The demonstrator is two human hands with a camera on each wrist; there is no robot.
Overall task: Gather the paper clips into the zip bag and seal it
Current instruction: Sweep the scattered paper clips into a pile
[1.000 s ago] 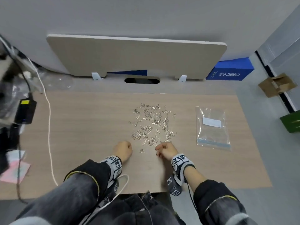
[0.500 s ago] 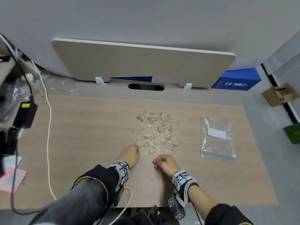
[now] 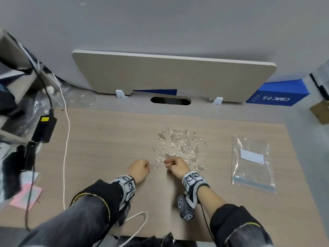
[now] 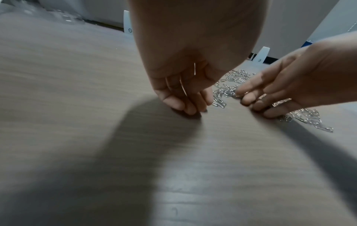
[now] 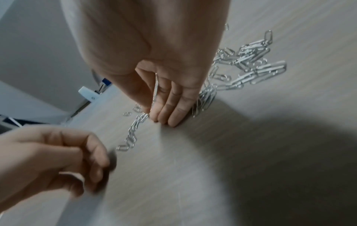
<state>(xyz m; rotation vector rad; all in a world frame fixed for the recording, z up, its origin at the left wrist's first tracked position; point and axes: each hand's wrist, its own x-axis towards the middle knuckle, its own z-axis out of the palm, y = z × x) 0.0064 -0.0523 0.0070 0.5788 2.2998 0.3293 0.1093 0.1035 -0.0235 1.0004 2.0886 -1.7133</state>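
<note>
A loose pile of silver paper clips [image 3: 181, 147] lies mid-table. The clear zip bag [image 3: 252, 163] with a blue seal strip lies flat to the right of it, untouched. My left hand [image 3: 138, 168] sits at the pile's near-left edge, fingers curled, tips on the wood [image 4: 185, 107], with no clip seen in it. My right hand [image 3: 176, 165] is on the pile's near edge. In the right wrist view its thumb and fingers [image 5: 164, 107] pinch a few clips [image 5: 251, 65] against the table. A short string of clips [image 4: 220, 100] lies between the two hands.
A black power adapter [image 3: 44, 129] and a white cable [image 3: 66, 139] run along the table's left side, above pink paper [image 3: 26, 195]. A beige divider panel [image 3: 174, 75] stands at the back above a cable slot [image 3: 170, 100]. A blue box [image 3: 277, 95] sits behind the far right corner.
Both hands have moved forward from the table's near part into the near edge of the pile. The right hand now pinches clips. The bag has not moved.
</note>
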